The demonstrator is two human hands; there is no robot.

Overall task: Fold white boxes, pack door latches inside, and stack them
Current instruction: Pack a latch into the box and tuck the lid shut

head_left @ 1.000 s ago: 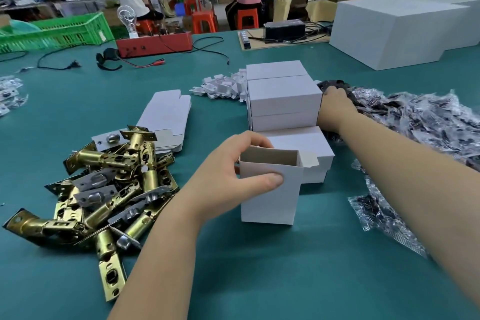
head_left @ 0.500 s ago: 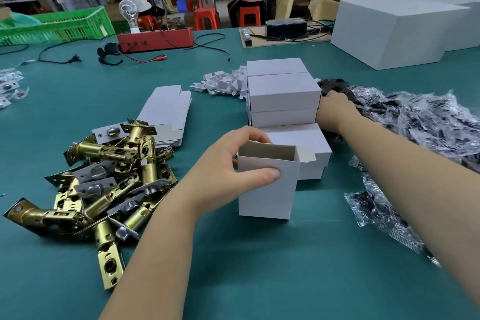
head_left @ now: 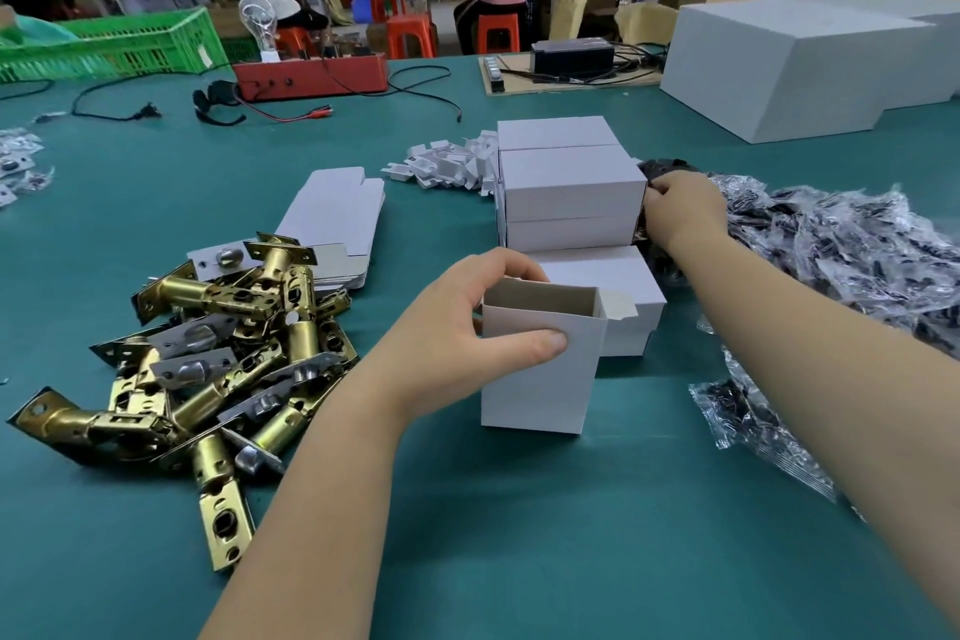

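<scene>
Left hand (head_left: 457,327) grips the open white box (head_left: 540,359) near the middle of the desk (head_left: 519,535), thumb across the near face and fingers curled round the far rim, so the box stands upright with its mouth facing up and one end flap (head_left: 618,309) sticking out on the right. Its long axis is vertical, which I judge to be what the next move depends on: whatever goes in must come down endwise from above. Brass door latches (head_left: 223,353) lie in a heap towards the left edge, just beside that hand's forearm, their barrels pointing many ways. So the left hand is the nearer one to them, yet it is busy steadying the box.

Further back, the right hand (head_left: 680,208) reaches past the stacked closed boxes (head_left: 566,192) into the pile of clear bags (head_left: 841,255) on the right side; its fingers curl down among them, and whether they have pinched one I cannot tell. Flat box blanks (head_left: 332,218) lie behind the latches.
</scene>
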